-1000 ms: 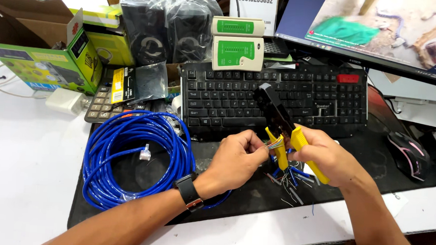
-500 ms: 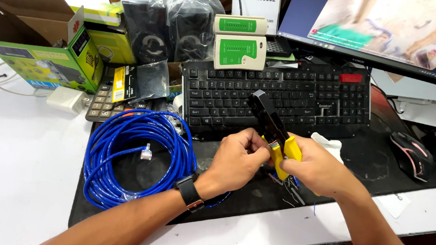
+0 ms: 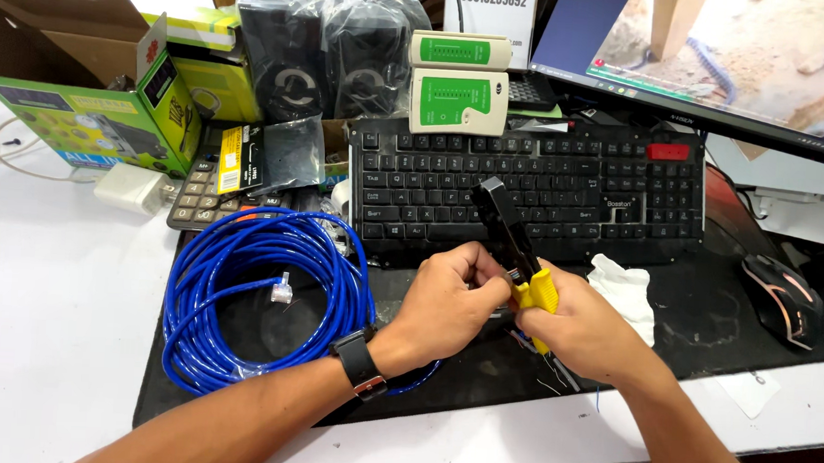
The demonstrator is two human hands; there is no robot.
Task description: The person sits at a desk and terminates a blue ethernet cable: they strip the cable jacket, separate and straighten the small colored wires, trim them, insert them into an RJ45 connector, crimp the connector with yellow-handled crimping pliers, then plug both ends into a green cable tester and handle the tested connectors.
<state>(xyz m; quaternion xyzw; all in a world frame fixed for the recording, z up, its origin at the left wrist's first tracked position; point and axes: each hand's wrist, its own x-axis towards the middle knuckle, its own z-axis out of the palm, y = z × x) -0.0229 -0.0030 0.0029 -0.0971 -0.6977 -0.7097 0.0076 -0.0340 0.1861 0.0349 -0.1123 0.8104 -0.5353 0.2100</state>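
Both hands (image 3: 521, 308) hide the cable end at the crimping tool (image 3: 510, 241).

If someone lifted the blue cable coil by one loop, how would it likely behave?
The cable coil would probably sag and spread, since its loops lie loose and uneven with no tie visible. It looks floppy rather than stiff. The free end with the clear plug would likely dangle. One end seems to run toward the left hand, so it may tug there.
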